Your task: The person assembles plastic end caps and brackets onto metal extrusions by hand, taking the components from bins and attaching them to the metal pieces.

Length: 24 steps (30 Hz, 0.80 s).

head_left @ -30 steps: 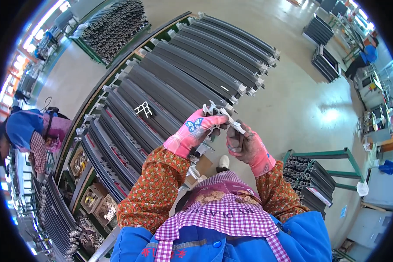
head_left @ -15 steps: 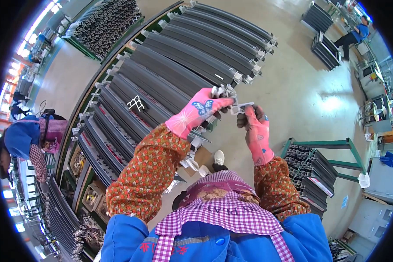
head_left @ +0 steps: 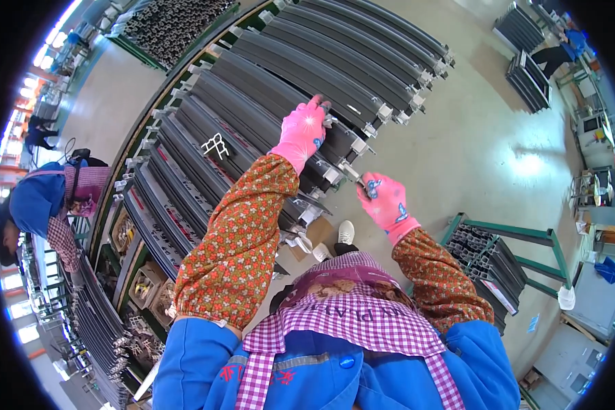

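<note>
My left hand (head_left: 303, 131), in a pink glove with dark fingertips, lies over a rack of long dark metal profiles (head_left: 280, 102). Its fingers curl over the edge of one profile near its right end, though part of the grip is hidden. My right hand (head_left: 387, 203), gloved alike with a blue butterfly print, is closed just off the profile ends. Its fingertips pinch a small pale end piece (head_left: 349, 171), which reaches to the end of a profile. Whether that piece sits inside the profile I cannot tell. Similar pale fittings (head_left: 385, 112) stick out of the neighbouring profiles.
A white bent cut-off (head_left: 215, 145) lies on the profiles. Bins of small parts (head_left: 143, 287) stand under the rack at left, where another person (head_left: 44, 198) bends over. A green-framed rack (head_left: 506, 232) of profiles stands at right. Another person (head_left: 560, 53) is far right.
My hands, which were together on small pale pieces, have separated. The left has moved back over the profiles; the right has come lower, to a profile end.
</note>
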Tool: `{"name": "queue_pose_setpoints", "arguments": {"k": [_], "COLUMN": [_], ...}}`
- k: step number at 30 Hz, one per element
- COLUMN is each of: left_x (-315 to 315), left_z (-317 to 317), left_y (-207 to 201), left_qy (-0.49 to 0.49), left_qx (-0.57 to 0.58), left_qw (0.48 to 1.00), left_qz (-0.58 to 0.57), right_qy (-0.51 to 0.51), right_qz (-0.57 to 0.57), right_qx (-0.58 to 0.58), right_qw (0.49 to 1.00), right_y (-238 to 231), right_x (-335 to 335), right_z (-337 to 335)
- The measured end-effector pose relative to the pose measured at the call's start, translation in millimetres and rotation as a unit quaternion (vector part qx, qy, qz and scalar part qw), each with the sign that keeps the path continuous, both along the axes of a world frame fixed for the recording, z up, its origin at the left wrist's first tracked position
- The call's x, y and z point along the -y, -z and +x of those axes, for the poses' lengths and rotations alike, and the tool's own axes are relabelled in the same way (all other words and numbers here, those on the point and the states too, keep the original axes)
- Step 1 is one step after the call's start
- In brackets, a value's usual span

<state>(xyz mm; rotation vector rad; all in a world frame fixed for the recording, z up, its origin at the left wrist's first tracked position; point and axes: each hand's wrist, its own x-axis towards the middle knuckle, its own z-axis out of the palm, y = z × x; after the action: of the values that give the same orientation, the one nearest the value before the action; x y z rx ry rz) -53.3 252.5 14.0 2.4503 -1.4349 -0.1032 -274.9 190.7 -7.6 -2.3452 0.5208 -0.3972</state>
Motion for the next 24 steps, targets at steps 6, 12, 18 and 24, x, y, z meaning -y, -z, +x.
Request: {"name": "queue_pose_setpoints", "arguments": {"k": [6,12,18,24], "left_x": [-1.3,-16.5,-40.2,-69.4], "left_z": [1.6,14.9,-33.8,-53.8], "left_y": [0.2,-18.5,-77.4,-81.0], "left_qy": [0.009,0.012,-0.002,-0.004], "left_qx": [-0.020,-0.507,-0.836,-0.842], "left_qw": [1.000,0.851,0.429,0.456], "left_qz": [-0.012,-0.139,-0.344,-0.287], "right_qy": [-0.007,0.029,0.068,-0.012], "right_qz": [0.055,0.160,0.416,0.389], "right_qx": [-0.009,0.036,0.161,0.268], "right_qw": [0.998,0.986,0.892,0.881], "right_y": [-17.9,-44.7,-65.4,-86.2], "right_x": [-9.1,9.6,24.2,8.9], "right_z": [27.4,11.6,35.0,50.0]}}
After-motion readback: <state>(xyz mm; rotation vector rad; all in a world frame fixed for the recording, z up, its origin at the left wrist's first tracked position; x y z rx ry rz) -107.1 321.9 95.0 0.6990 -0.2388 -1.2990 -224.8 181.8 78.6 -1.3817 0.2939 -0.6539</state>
